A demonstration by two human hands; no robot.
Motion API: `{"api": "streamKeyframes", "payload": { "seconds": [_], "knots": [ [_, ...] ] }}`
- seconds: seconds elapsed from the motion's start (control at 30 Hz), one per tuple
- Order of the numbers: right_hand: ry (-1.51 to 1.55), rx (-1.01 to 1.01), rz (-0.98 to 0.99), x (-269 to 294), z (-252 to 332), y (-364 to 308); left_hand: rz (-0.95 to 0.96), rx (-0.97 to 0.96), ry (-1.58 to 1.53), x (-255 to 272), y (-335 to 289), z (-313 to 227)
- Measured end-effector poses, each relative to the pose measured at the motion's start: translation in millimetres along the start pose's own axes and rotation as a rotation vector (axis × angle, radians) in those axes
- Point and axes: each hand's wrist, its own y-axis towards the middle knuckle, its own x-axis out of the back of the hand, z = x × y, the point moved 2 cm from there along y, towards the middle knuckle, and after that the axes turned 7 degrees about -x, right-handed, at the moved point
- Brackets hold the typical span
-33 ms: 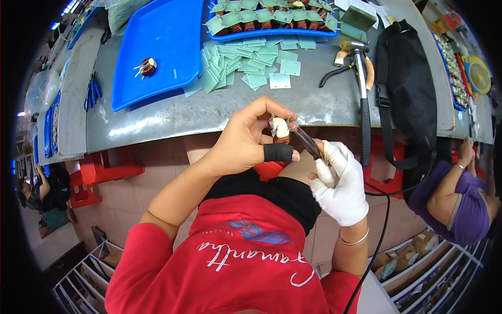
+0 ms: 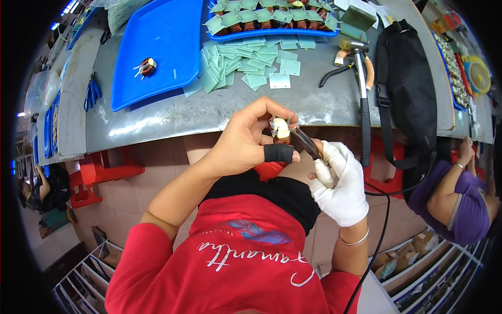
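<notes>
My left hand (image 2: 241, 137), with black tape around one finger, is closed on a small copper-wound coil (image 2: 282, 132) with a pale yellow core section and wire leads. It holds the coil just off the bench's front edge, above my lap. My right hand (image 2: 341, 180), in a white glove, grips a soldering iron (image 2: 306, 142) by its white-wrapped handle. The iron's dark barrel slants up and left, its end close beside the coil's leads; whether they touch I cannot tell. Another coil (image 2: 148, 66) lies in the blue tray (image 2: 125, 86) at the left.
Pale green square plates (image 2: 240, 60) are heaped mid-bench, below a second blue tray (image 2: 272, 35) of coils topped with such plates. A hammer (image 2: 363, 89), pliers (image 2: 334, 75) and a black bag (image 2: 410, 89) lie at right. A black cord (image 2: 384, 225) runs down beside my right arm.
</notes>
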Motion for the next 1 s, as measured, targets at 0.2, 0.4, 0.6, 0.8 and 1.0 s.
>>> {"api": "streamKeyframes", "payload": {
  "seconds": [0.2, 0.4, 0.6, 0.8, 1.0],
  "knots": [
    [-0.048, -0.055, -0.045, 0.7, 1.9, 0.0, -0.004, 0.039, 0.027, -4.2, -2.4, -3.9],
    [-0.079, -0.036, -0.050, -0.5, 1.1, 1.0, 0.022, -0.058, 0.089, -0.1, -4.7, -2.7],
    [-0.279, 0.064, -0.085, -2.1, 3.1, -3.3, -0.033, -0.033, 0.184, -3.9, -7.5, -5.6],
    [-0.419, 0.155, -0.119, -3.7, 4.5, -4.5, -0.106, 0.006, 0.123, -9.1, -9.1, 0.8],
    [-0.189, 0.017, -0.124, -1.6, -2.5, 0.6, -0.134, -0.082, 0.094, -12.3, -1.9, -8.2]
  ]
}}
